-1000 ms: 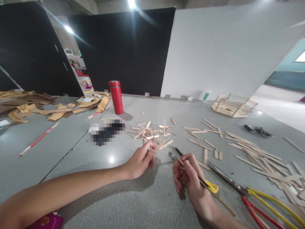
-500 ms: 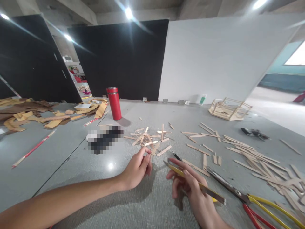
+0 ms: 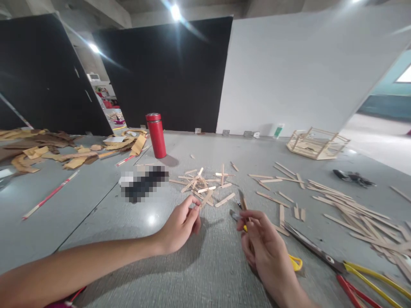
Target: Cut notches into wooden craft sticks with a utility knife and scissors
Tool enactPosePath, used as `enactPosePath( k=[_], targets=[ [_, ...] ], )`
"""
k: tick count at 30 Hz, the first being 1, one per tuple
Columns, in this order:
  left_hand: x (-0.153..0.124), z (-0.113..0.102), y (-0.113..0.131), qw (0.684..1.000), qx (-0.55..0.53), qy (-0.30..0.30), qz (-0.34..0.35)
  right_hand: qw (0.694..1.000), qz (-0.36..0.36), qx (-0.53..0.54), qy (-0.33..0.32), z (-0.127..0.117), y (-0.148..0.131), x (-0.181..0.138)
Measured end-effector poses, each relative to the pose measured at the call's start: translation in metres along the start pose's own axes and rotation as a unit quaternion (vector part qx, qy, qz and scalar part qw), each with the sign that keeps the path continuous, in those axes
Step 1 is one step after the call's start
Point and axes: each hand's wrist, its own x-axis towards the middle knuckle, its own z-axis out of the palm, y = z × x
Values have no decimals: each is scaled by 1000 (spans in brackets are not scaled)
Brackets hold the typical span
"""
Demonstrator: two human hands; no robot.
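Your work surface is a grey table (image 3: 208, 278), backed by a black panel (image 3: 170, 77) and a white panel (image 3: 282, 72). Torn cardboard scraps (image 3: 73, 160) cover its far left. A broad spread of loose sticks (image 3: 356, 209) lies to your right, in an overlapping heap.

Your left hand (image 3: 181, 222) is over the middle of the table, thumb and fingertips pinched on one end of a wooden stick (image 3: 207, 199). Your right hand (image 3: 265, 241) is well apart from it, fingers curled in a grasp around a slim tool (image 3: 243, 202), blurred, its tip directed away from you.

Large shears (image 3: 334, 261) with red and yellow handles lie just beside your right hand. An open wooden frame (image 3: 317, 145) stands at the far right, near the white panel. A small stick pile (image 3: 199, 182) lies beyond your left hand; the pinched stick slants at its near edge, contact not determinable. A red flask (image 3: 156, 136) stands upright behind that pile. A yellow-handled tool (image 3: 296, 263) shows partly from behind your right hand. Smallest noted: a green-and-white tube (image 3: 278, 131), leaning at the white panel
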Motion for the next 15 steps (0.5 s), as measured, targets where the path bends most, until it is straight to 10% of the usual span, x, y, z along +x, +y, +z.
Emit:
enactPosePath(
  k=[15],
  targets=[
    [2,2,3,1000,20,0,12,995,-1,-55,-86,1,-1,-4]
  ],
)
